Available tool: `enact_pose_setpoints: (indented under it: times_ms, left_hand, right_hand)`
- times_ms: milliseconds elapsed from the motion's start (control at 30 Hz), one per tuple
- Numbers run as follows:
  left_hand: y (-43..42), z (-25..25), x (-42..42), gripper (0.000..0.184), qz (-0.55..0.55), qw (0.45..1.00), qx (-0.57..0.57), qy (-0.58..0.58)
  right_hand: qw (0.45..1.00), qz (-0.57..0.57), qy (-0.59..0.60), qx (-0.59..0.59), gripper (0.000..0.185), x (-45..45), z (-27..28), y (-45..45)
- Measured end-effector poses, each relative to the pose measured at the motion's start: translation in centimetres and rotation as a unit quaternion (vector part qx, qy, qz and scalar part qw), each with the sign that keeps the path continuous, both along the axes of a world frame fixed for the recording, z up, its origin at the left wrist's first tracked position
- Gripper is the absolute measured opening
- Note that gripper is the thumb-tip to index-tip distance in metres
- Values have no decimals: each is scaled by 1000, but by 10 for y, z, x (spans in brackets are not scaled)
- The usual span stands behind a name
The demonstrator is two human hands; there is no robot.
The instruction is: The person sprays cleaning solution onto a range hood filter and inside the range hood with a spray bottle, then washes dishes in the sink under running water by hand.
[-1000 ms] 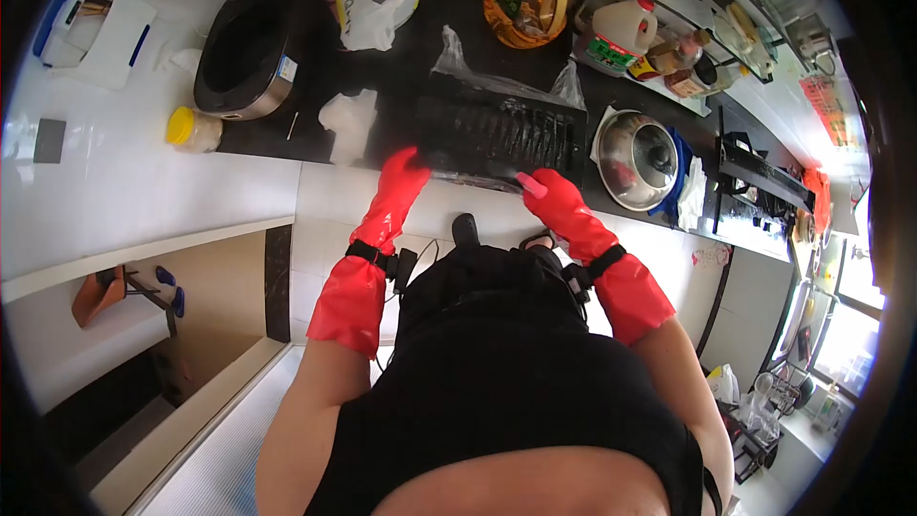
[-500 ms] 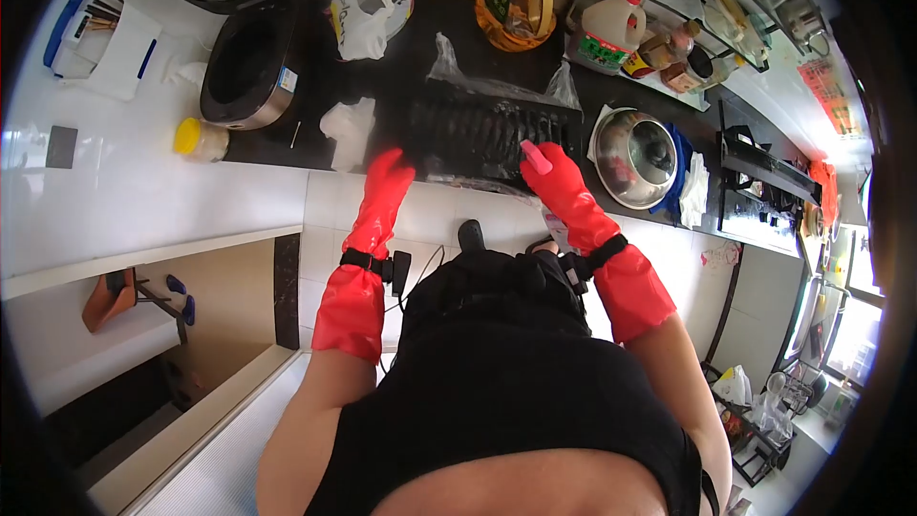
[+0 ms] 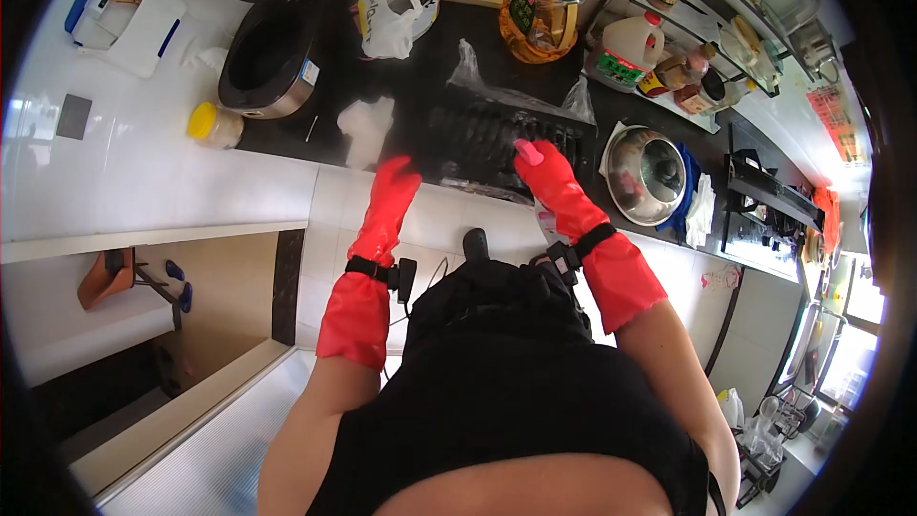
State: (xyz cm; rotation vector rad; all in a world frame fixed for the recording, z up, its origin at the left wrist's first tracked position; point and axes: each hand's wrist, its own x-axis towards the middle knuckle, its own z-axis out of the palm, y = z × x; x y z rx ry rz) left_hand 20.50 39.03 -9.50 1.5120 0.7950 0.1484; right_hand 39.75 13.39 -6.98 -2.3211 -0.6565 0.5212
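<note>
A dark slatted panel (image 3: pixel 482 139) lies on the black counter under crumpled clear plastic film (image 3: pixel 516 96). My left hand (image 3: pixel 394 186), in a long red rubber glove, is closed at the panel's near left corner; its fingertips are partly lost in shadow. In the matching red glove, my right hand (image 3: pixel 546 177) is closed around a small pink handle (image 3: pixel 527 151) over the right part of the panel. What the handle belongs to is hidden. White crumpled paper or film (image 3: pixel 366 129) lies beside my left hand.
At left stand an open rice cooker (image 3: pixel 270 62) and a yellow-lidded jar (image 3: pixel 215 124). Behind are a white plastic bag (image 3: pixel 392 5) and a basket (image 3: pixel 535 29). To the right are a steel lid (image 3: pixel 648 177), a large jug (image 3: pixel 626 53) and a shelf of jars.
My right hand has moved slightly left and nearer over the panel with the pink handle. My left hand stays by the panel's corner. The whole view has shifted a little to the right.
</note>
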Motion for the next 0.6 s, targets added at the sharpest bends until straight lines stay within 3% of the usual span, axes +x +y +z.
enact_pose_setpoints:
  times_ms: [100, 200, 300, 433, 600]
  left_hand:
    - [1, -9, 1, 54, -12, 1000, -5, -9]
    - [0, -16, 8, 53, -27, 1000, -9, -8]
    - [1, -27, 15, 52, -38, 999, -2, -23]
    - [-4, -35, 22, 51, -58, 996, 57, -23]
    - [-14, -45, 27, 50, -36, 998, 41, -37]
  right_hand:
    - [997, 46, 60, 16, 37, -23, 30, 8]
    - [976, 172, -119, 57, 33, -31, -21, 7]
    - [990, 138, -28, -5, 36, -39, -33, 8]
    - [991, 4, 109, -72, 36, -39, 8, -4]
    - [998, -13, -33, -52, 34, -35, -8, -74]
